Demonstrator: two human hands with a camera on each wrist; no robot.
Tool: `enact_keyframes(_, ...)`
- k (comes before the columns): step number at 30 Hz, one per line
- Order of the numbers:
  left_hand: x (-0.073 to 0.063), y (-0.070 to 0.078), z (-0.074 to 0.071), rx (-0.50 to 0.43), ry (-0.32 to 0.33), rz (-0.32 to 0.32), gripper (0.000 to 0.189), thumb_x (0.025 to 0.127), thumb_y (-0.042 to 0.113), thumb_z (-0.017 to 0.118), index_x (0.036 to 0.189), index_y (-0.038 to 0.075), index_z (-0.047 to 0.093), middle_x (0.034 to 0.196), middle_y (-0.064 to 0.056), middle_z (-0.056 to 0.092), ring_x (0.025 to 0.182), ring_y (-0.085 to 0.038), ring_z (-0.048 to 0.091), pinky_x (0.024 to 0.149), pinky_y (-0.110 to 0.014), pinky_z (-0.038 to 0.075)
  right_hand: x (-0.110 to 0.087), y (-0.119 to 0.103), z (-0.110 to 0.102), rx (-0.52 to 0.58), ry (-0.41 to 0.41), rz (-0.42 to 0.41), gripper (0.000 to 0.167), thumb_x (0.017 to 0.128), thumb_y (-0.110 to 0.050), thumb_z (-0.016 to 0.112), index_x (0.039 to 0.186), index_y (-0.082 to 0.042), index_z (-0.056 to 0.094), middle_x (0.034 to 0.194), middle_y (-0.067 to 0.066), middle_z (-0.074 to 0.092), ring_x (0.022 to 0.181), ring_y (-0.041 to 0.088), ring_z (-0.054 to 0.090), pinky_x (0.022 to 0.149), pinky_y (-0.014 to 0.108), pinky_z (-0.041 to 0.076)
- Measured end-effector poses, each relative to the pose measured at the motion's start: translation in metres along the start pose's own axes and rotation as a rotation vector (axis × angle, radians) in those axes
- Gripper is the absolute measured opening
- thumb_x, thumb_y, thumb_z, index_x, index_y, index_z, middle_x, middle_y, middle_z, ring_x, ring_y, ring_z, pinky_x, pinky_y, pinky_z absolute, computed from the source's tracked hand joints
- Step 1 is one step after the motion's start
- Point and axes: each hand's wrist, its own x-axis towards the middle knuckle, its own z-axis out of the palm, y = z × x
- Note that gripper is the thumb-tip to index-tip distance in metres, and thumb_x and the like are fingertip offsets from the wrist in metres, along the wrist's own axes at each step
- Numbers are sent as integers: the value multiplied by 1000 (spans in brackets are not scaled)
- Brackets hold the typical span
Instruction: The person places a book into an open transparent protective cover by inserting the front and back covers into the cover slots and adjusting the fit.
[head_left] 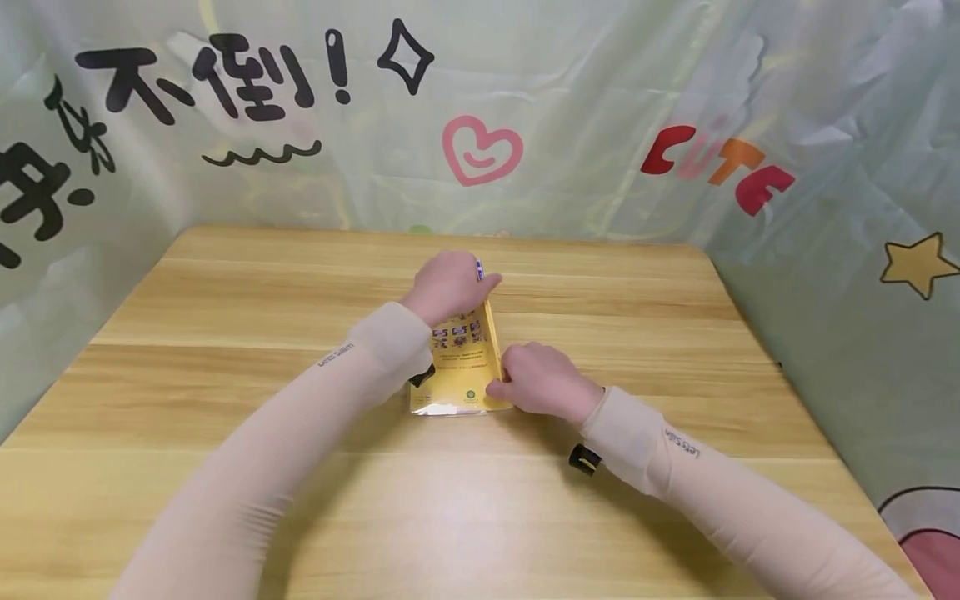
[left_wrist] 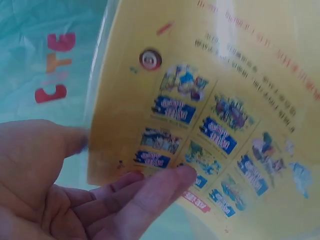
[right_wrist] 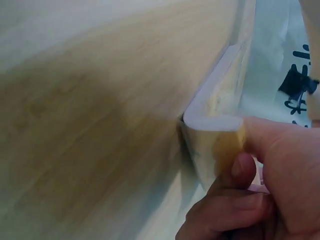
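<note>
A yellow book with a glossy clear cover lies mid-table, its right side bent upward. Small colored pictures and blue labels in rows fill the printed face, which shows up close in the left wrist view. At its far right corner, my left hand grips the edge, with fingers lying over the printed face. Lower down, my right hand pinches the near right part between thumb and fingers. In the right wrist view, the book's pale page edges make a sharp bend beside the fingertips.
The wooden table reaches around the book on all sides. Behind and beside it hangs a pale green cloth with printed letters, a heart and a star. Both sleeved forearms reach in from the near side.
</note>
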Motion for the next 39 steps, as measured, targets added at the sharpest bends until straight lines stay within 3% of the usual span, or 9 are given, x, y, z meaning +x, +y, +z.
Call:
enact_keyframes(3,4,1,-1,-24,8,-52,53,111,40,54,65,16,46,55,4,41,54,-16,61,51,-24,45,-1,-3,-1,-43,4,2,34,96,-28,72,67,-16,58,57,-5,47,49,10,42,47,24,31)
enact_keyframes(7,8,0,-4,-78,0,-64,46,110,29,53,66,14,52,54,1,51,67,-27,77,49,-24,50,-3,-6,-2,-75,14,-16,44,95,-26,72,60,-19,48,56,-6,40,48,9,37,46,24,26)
enact_keyframes(13,4,1,-4,-105,7,-58,49,110,30,54,64,13,55,53,0,55,58,-23,71,50,-25,47,-7,-4,-2,-40,15,-34,42,94,-26,70,60,-20,48,54,-7,41,47,9,37,45,23,27)
enact_keyframes(18,-1,7,-4,-138,-8,-46,55,108,35,61,58,16,47,50,3,48,52,-18,64,48,-23,44,-12,-1,-2,-26,35,-36,38,94,-28,70,61,-19,52,55,-7,42,48,9,39,45,24,28)
enact_keyframes(22,-6,12,-6,-151,-27,-47,55,109,32,59,58,16,46,50,4,45,46,-14,55,47,-23,43,-15,-1,-4,-25,42,-41,36,93,-29,70,63,-19,53,55,-7,43,48,8,38,44,24,28)
enact_keyframes(25,-11,16,-7,-176,-21,-44,53,111,29,53,60,15,46,50,3,45,50,-19,65,51,-24,50,-18,-2,-8,-12,43,-35,37,93,-30,70,62,-21,52,54,-8,42,48,8,37,44,24,28)
enact_keyframes(30,-17,22,-10,-213,6,-1,48,111,23,45,64,15,46,53,2,50,72,-29,80,61,-28,61,-27,-3,-18,14,55,-77,40,94,-37,70,62,-22,51,54,-11,38,49,6,35,46,23,25)
enact_keyframes(35,-24,28,-20,-314,30,47,42,113,23,43,77,9,59,67,-6,66,71,-26,80,67,-33,65,-37,-1,-34,75,100,-156,47,96,-56,74,66,-22,60,55,-12,44,51,6,40,50,24,31)
enact_keyframes(39,-27,24,-31,-491,2,88,34,115,26,45,106,1,66,90,-15,75,73,-24,80,70,-36,67,-45,4,-52,85,151,-194,47,95,-60,75,71,-21,62,58,-10,45,54,7,40,53,26,33)
